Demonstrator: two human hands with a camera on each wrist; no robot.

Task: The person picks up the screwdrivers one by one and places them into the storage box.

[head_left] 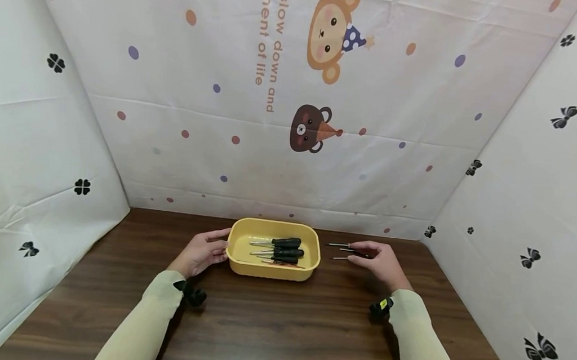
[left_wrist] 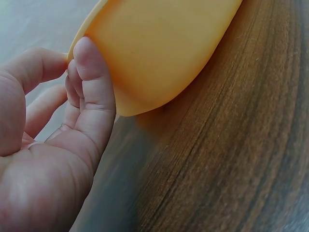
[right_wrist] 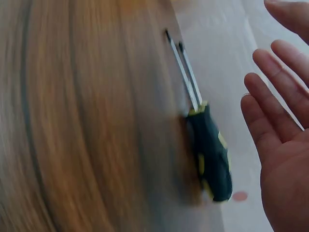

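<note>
My left hand [head_left: 205, 252] is at the left end of a yellow plastic tray [head_left: 272, 271]. In the left wrist view its fingertips [left_wrist: 89, 55] rest against the tray's outer wall, right at the rim. Several screwdrivers with black handles [head_left: 287, 252] lie in the tray, their metal shafts pointing left. To the right of the tray, my right hand [head_left: 376, 260] is spread over more screwdrivers, whose thin shafts [head_left: 338, 245] stick out past the fingers. The right wrist view has fingers apart, beside screwdrivers with black and yellow handles [right_wrist: 210, 154] on the table.
Everything stands on a dark brown wooden table [head_left: 277, 326]. Behind it hangs a white printed cloth [head_left: 239, 159], with further cloth walls on the left [head_left: 28, 193] and right [head_left: 508, 231]. The tray sits close to the table's back edge.
</note>
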